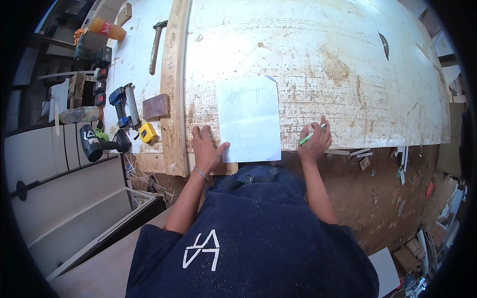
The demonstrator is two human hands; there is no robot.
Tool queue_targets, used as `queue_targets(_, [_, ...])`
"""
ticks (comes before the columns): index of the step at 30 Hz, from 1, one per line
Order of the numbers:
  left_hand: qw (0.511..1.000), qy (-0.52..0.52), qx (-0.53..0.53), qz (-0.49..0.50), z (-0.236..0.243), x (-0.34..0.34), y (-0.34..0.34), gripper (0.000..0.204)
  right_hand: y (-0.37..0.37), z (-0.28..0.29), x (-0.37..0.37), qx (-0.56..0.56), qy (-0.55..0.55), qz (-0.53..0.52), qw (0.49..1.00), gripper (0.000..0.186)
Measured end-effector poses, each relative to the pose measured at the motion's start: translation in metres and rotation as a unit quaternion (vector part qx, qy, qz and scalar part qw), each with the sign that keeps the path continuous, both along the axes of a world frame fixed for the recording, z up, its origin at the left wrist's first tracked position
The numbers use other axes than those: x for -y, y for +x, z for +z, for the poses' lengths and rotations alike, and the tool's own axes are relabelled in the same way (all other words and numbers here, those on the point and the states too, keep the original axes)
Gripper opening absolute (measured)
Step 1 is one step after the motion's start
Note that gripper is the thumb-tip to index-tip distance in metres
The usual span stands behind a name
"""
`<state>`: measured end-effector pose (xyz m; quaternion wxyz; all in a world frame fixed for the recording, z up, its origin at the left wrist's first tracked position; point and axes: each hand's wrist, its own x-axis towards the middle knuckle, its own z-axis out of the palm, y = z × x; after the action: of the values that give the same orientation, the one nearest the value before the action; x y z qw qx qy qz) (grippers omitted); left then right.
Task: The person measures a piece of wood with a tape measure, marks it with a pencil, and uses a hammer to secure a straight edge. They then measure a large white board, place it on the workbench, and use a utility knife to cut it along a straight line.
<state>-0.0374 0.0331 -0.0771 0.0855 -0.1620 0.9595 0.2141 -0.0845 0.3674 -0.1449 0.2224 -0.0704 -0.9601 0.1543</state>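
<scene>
Scuffed white paint, worn through in brown patches, covers the broad wooden counter (303,59), with a long pale timber beam (174,94) laid along its left part. At the near edge, right in front of the person, lies a white rectangular paper sheet (251,121) with a thin line drawing toward its far end; its long axis runs away from the body, the far end leaning slightly left. Of the two hands, the left hand (207,150) is spread and empty, its thumb over the sheet's left edge. Right of the sheet, the right hand (315,141) holds a slim green-and-white pen (305,139), slanting from near left to far right (which end writes, I cannot tell). Left of the beam sit a yellow tape measure (146,133) and a hammer (156,47).
</scene>
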Motion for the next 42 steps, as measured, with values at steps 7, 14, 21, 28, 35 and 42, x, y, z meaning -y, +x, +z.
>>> queue_targets(7, [1.0,0.008,-0.01,0.0,-0.0022,0.0006,0.0013,0.093,-0.0003,0.0006,0.0027,0.004,0.011,0.001,1.0,0.024])
queue_targets(14, [1.0,0.008,-0.001,0.009,0.0021,0.0006,0.0004,0.092,0.0007,0.0028,0.0054,0.003,0.018,0.003,1.0,0.023])
queue_targets(21, [1.0,0.007,-0.007,0.003,0.0011,0.0011,0.0014,0.09,-0.0008,0.0024,0.0061,-0.006,0.033,0.007,0.999,0.023])
queue_targets(28, [1.0,0.008,0.006,0.005,0.0028,0.001,0.0003,0.091,-0.0005,0.0031,0.0067,-0.011,0.038,0.003,0.999,0.023])
queue_targets(35, [1.0,0.005,-0.002,-0.002,-0.0011,0.0016,0.0031,0.091,0.0006,0.0021,0.0052,-0.007,0.027,0.001,1.0,0.022])
queue_targets(42, [1.0,0.005,-0.006,-0.009,-0.0013,0.0029,0.004,0.091,-0.0001,0.002,0.0045,-0.015,0.028,-0.003,0.999,0.022])
